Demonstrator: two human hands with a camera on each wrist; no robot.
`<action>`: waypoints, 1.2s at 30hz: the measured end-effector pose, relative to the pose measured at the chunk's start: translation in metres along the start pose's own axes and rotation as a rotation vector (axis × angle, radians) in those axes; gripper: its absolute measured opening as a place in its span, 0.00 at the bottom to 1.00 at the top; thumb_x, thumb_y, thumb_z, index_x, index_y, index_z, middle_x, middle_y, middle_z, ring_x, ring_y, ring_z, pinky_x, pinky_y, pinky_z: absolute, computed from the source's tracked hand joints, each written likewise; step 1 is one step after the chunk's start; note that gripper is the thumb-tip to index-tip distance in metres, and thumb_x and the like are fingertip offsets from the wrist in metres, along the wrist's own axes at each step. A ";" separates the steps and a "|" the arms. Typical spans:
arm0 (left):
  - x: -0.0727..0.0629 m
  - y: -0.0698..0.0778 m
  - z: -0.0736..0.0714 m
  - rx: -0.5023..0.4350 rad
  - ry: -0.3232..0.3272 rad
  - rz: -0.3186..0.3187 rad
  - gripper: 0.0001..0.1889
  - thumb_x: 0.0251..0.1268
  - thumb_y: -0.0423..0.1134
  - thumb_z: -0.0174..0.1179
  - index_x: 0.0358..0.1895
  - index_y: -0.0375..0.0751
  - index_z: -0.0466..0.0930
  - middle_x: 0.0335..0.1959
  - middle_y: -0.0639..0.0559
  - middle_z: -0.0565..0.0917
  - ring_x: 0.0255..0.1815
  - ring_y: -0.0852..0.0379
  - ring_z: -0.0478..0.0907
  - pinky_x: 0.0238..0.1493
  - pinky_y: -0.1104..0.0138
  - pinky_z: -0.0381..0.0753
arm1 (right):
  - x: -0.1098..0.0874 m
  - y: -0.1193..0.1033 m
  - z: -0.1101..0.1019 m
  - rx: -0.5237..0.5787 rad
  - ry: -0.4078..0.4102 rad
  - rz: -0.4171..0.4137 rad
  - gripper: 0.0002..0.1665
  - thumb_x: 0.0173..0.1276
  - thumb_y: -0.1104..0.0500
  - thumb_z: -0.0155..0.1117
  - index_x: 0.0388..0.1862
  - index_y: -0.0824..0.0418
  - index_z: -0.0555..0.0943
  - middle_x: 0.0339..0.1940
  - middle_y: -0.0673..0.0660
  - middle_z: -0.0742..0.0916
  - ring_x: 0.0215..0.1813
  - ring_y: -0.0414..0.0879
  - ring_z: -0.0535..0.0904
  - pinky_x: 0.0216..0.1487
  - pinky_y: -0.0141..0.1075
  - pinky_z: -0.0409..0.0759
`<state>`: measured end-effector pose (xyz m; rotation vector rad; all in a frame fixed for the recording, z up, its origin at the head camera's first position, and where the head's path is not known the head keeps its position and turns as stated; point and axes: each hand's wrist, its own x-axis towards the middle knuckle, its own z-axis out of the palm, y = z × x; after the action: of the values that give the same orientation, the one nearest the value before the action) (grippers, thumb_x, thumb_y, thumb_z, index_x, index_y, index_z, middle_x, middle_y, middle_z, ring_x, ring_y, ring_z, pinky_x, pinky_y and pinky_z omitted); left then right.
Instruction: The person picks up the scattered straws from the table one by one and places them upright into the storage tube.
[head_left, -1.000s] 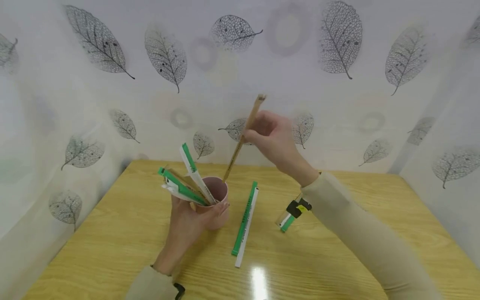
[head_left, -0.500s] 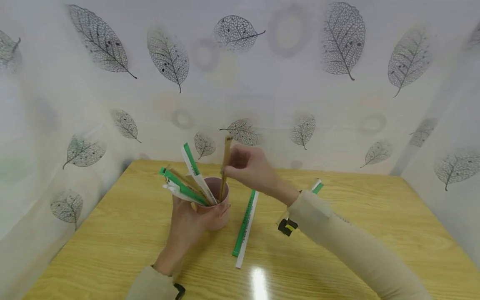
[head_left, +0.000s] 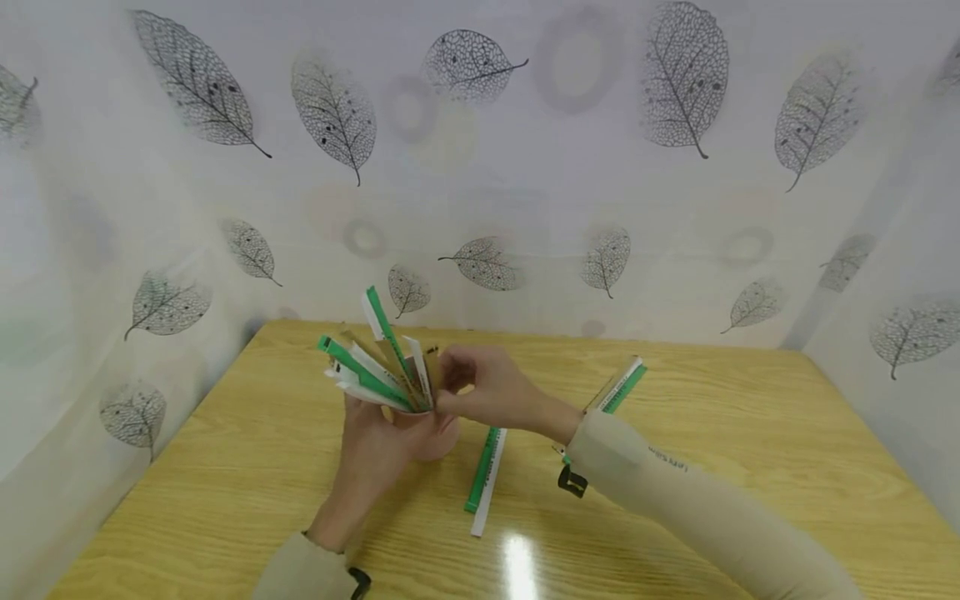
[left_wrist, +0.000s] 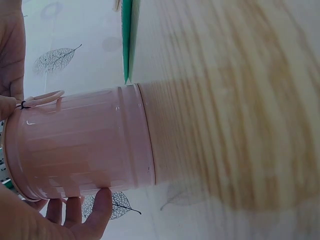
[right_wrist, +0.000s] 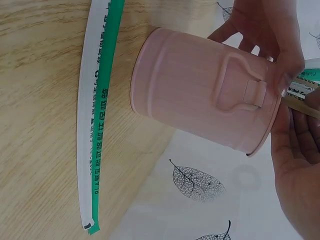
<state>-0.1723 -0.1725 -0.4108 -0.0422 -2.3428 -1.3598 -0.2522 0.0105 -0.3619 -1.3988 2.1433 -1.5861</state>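
A pink metal cup [head_left: 438,446] with side handles stands on the table, with several paper-wrapped straws [head_left: 367,379] in green, white and brown fanning out of its top to the left. My left hand [head_left: 378,442] grips the cup near its rim, thumb on one side and fingers on the other. At the rim's right side, my right hand [head_left: 491,387] pinches a brown paper-wrapped straw [head_left: 432,364], whose lower part is hidden inside the cup [right_wrist: 195,90]. Only the upper end of that straw shows above the fingers in the head view.
Right of the cup, a green straw [head_left: 478,479] and a white straw [head_left: 489,483] lie side by side. Farther right, more straws [head_left: 624,385] lie partly under the right sleeve [head_left: 622,450]. A leaf-patterned curtain [head_left: 547,275] closes off the table's back.
My right hand has moved left and down, lowering the brown straw into the cup. The other straws in it have shifted a little. My left hand has stayed on the cup.
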 end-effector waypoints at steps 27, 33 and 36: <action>0.000 0.005 0.001 -0.008 -0.022 -0.037 0.49 0.50 0.56 0.80 0.75 0.52 0.62 0.66 0.51 0.74 0.68 0.53 0.74 0.67 0.49 0.75 | -0.062 0.012 -0.007 -0.839 -0.603 0.050 0.18 0.66 0.66 0.70 0.53 0.53 0.87 0.51 0.48 0.87 0.54 0.39 0.83 0.51 0.28 0.83; 0.000 0.005 0.001 0.009 -0.021 -0.044 0.52 0.50 0.57 0.80 0.77 0.54 0.59 0.68 0.49 0.72 0.69 0.51 0.73 0.69 0.47 0.74 | -0.067 0.008 0.006 -0.989 -0.621 -0.044 0.13 0.67 0.62 0.72 0.48 0.49 0.89 0.43 0.45 0.86 0.44 0.37 0.80 0.44 0.25 0.81; 0.000 0.004 0.001 0.011 -0.028 -0.045 0.52 0.50 0.57 0.80 0.77 0.55 0.59 0.68 0.49 0.72 0.70 0.51 0.72 0.70 0.46 0.74 | -0.069 0.008 0.011 -1.084 -0.604 -0.097 0.09 0.66 0.59 0.74 0.44 0.47 0.90 0.37 0.44 0.85 0.39 0.35 0.79 0.38 0.24 0.79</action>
<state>-0.1713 -0.1693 -0.4078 -0.0056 -2.3875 -1.3754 -0.2118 0.0532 -0.4002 -1.8623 2.5359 0.1937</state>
